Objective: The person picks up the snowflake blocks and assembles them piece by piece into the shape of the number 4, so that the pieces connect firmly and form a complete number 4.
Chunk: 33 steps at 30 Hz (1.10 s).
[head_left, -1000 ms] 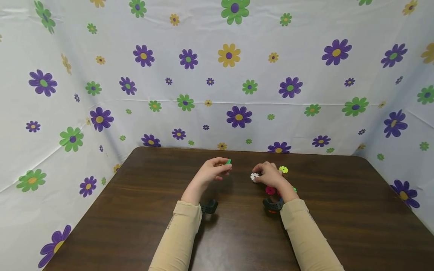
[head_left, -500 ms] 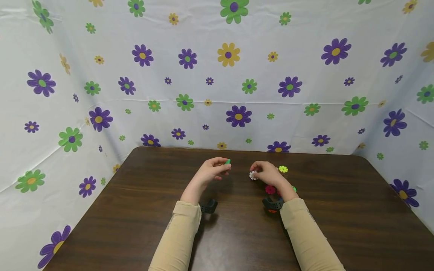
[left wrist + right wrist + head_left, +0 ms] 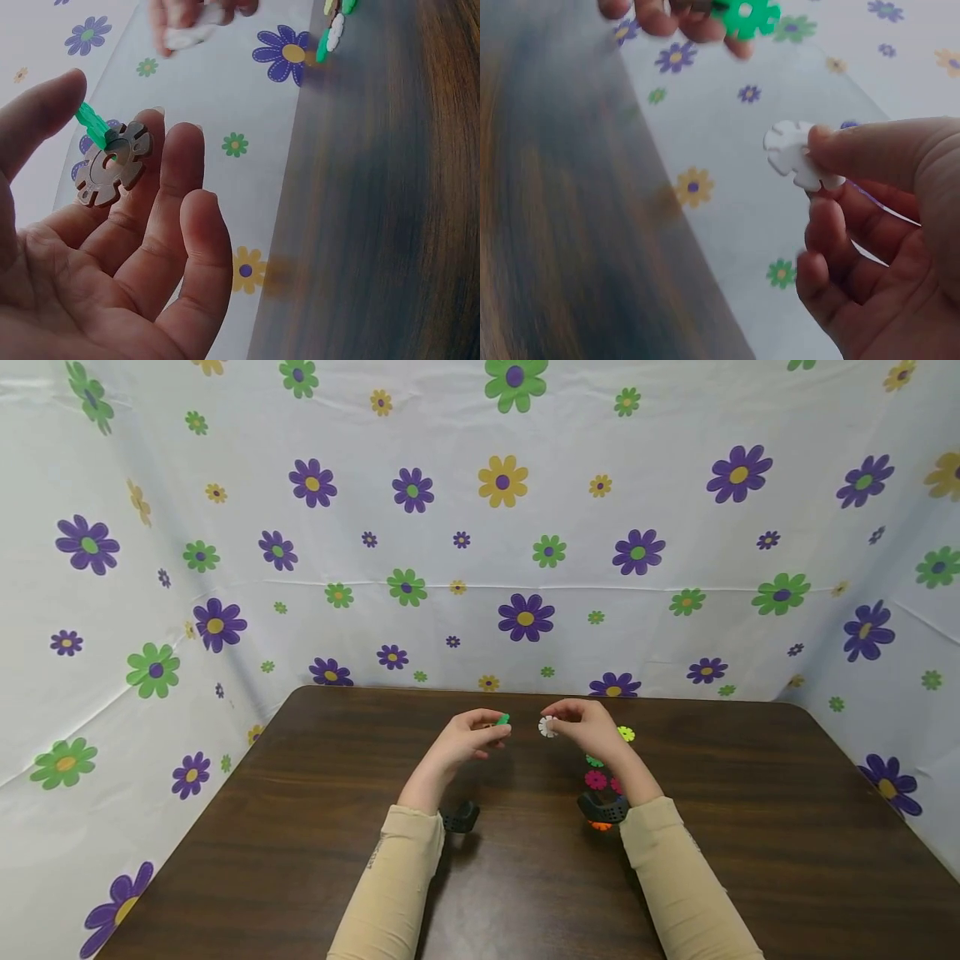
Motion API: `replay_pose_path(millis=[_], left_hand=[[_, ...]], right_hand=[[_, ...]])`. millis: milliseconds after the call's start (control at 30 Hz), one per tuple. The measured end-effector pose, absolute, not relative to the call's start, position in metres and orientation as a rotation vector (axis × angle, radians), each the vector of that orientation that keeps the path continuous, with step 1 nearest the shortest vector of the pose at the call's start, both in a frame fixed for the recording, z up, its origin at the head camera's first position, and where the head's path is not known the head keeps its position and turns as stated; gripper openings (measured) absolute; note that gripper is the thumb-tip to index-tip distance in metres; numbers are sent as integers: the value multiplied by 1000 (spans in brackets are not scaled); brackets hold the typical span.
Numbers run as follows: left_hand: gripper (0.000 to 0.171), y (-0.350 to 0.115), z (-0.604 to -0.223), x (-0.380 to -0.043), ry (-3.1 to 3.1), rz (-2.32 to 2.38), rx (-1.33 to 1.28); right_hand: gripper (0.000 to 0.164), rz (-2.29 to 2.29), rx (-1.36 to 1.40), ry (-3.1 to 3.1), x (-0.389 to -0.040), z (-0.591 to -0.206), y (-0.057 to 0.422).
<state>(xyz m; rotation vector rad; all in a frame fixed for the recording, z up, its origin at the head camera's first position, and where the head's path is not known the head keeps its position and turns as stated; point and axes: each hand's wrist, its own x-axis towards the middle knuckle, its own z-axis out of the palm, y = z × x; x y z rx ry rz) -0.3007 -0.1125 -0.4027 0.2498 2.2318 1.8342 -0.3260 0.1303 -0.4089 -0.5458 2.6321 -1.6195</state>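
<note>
My left hand (image 3: 467, 738) pinches a green notched interlocking disc (image 3: 91, 124) between thumb and fingers. Slotted into that green disc at an angle is a brown one (image 3: 100, 182), seen best in the left wrist view. Level with it on the right, my right hand (image 3: 590, 728) pinches a white interlocking disc (image 3: 784, 148) by its edge, thumb over its face. The white disc is held above the table, a short gap away from the joined pair. The other fingers of both hands are loosely bent.
More discs lie on the brown table (image 3: 315, 860) under and beside my right forearm: yellow (image 3: 626, 733), green (image 3: 595, 760), pink (image 3: 596, 780) and orange (image 3: 601, 826). The forearm hides part of this group. A flower-printed cloth (image 3: 442, 460) hangs behind and at the sides.
My right hand has lifted the white disc off the table and brought it up and left, closer to my left hand. The left hand has stayed nearly still with the green and brown discs.
</note>
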Motion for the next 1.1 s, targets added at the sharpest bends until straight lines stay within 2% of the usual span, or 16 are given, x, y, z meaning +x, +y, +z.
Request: replay_pose_path(millis=[233, 467, 1100], left_hand=[[42, -109, -398, -298, 2226, 1807, 300], [40, -107, -401, -299, 2248, 1783, 319], [41, -106, -401, -298, 2236, 1731, 357]], right_hand=[[28, -1807, -563, 2436, -321, -399, 121], [24, -1880, -522, 2367, -293, -368, 107], [22, -1973, -535, 2355, -291, -373, 100]])
